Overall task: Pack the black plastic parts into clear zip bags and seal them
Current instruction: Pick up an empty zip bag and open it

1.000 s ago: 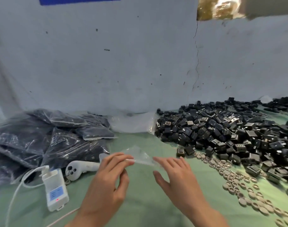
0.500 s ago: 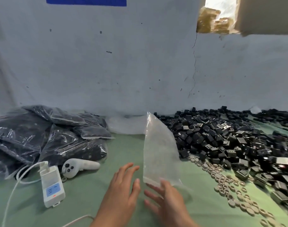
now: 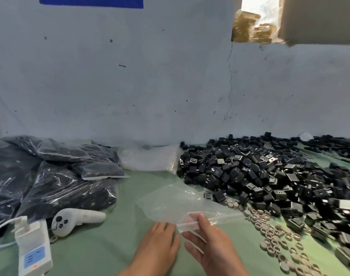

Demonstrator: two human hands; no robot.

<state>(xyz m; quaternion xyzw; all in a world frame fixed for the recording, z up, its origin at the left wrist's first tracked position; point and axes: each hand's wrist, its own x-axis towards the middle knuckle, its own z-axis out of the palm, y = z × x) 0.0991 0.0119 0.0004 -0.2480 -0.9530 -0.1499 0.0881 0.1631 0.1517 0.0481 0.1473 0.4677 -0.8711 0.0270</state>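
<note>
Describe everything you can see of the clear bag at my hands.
The clear zip bag is thin, see-through plastic, wrinkled and empty, with a zip strip along its near edge. It slants over the green table cover, far end toward the pile of black parts. The right hand pinches the zip edge; the left hand lies beside it, contact unclear.

left hand [image 3: 158,248]: fingertips blurred at clear zip bag [image 3: 176,202], grip unclear
black parts [image 3: 259,176]: pile runs off right edge

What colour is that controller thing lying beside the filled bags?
The controller is white with black buttons; the head view shows it.
</note>
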